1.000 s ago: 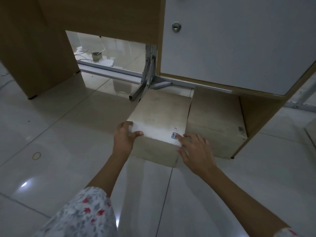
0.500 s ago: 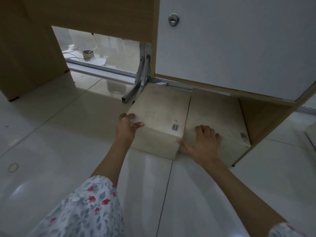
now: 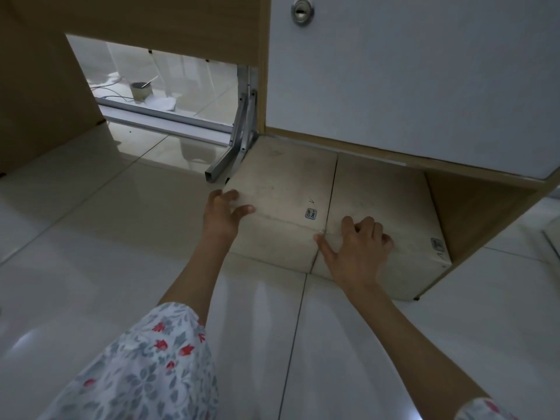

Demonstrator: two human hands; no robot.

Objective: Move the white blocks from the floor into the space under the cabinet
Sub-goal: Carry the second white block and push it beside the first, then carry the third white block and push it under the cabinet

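Blocks: two white blocks, side by side and touching on the tiled floor [image 3: 91, 237] — the left block [image 3: 281, 189] and the right block [image 3: 378, 201].
Position: both have their far ends under the cabinet [image 3: 409, 71]; their near ends stick out toward the person.
Labels: a small blue-edged sticker [image 3: 311, 213] on the left block's top near its front right corner, handwriting that seems to read "CLP 0007" — too small to be sure; a second sticker [image 3: 436, 244] at the right block's front right corner, unreadable.
Left hand [image 3: 222, 216]: spread open, fingers on the left block's front left corner, thumb on its top edge.
Right hand [image 3: 357, 250]: fingers curled over the right block's front top edge, thumb stretched toward the seam between the blocks; pressing rather than gripping.
Other: one lock [image 3: 302, 12] on the cabinet door, one metal bracket [image 3: 239, 147] just beside the left block.
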